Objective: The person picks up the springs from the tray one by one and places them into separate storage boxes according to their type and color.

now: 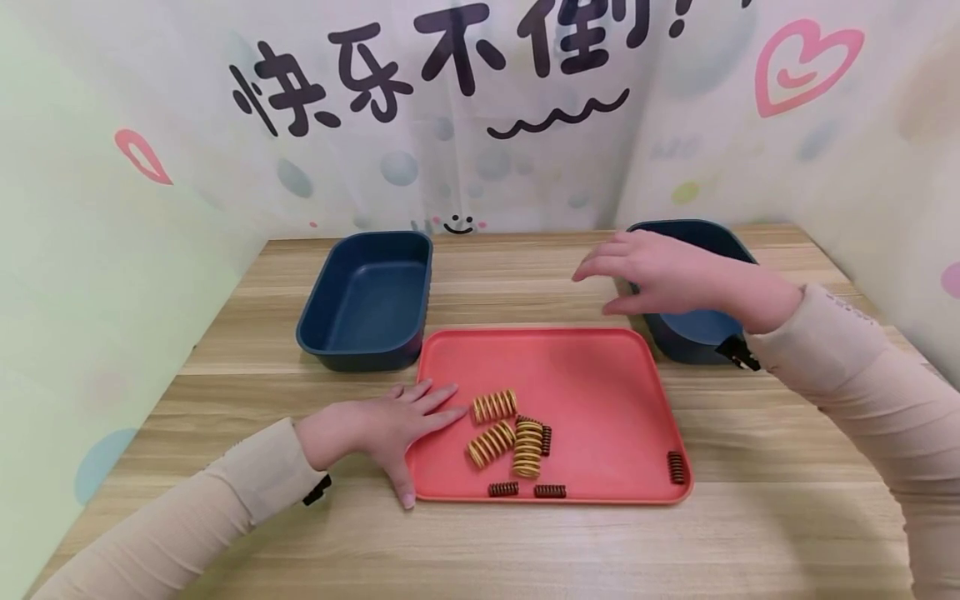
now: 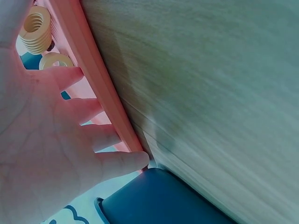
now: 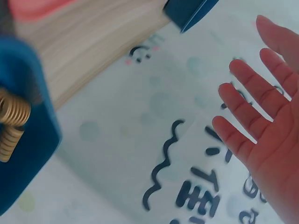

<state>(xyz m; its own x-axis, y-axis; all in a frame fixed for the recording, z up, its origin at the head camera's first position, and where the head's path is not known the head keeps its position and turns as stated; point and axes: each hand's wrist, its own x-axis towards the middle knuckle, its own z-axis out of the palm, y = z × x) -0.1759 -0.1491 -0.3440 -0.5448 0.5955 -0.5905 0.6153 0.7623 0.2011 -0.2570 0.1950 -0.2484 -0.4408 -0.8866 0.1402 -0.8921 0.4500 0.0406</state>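
Observation:
My left hand (image 1: 397, 425) rests spread over the left edge of a red tray (image 1: 592, 392), thumb outside its near corner. Close to its fingertips lie three gold coil springs (image 1: 495, 406), one of them over small dark springs (image 1: 547, 440). Further dark springs (image 1: 550, 492) lie along the tray's near edge and one in its right corner. My right hand (image 1: 660, 271) hovers at the right blue bin (image 1: 693, 337), partly hiding it, with nothing in its loosely extended fingers. In the right wrist view, gold springs (image 3: 14, 112) lie inside that bin.
A second blue bin (image 1: 367, 354) stands behind the tray on the left, close to its corner. All stand on a wooden table (image 1: 525, 546). A printed white cloth (image 1: 487, 167) hangs behind the table's far edge.

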